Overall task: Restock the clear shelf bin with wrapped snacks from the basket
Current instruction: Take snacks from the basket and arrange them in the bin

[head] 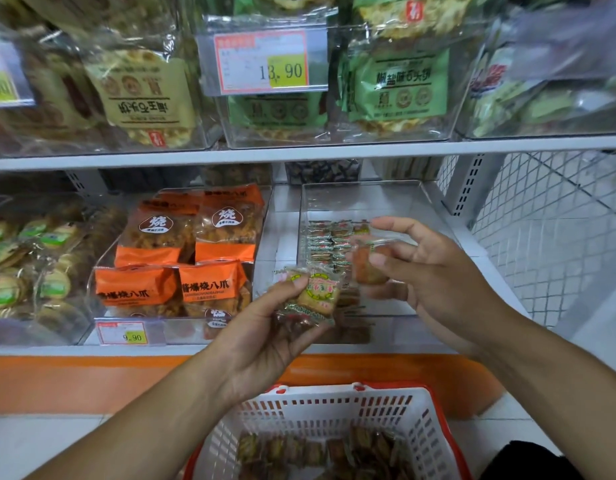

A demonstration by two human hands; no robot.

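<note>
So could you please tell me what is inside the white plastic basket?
The white plastic basket holds small brown wrapped snacks along its bottom. The frame edge and the left forearm cut off the rest.

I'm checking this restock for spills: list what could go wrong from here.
1. The left hand grips several wrapped snacks in a loose bunch; one may slip out, perhaps missing the basket.
2. The right hand pinches one blurred snack by the clear bin; it could catch the wall or drop outside.

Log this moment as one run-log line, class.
left hand: holds wrapped snacks | right hand: pinches single snack over clear bin | basket: snacks remain
</note>
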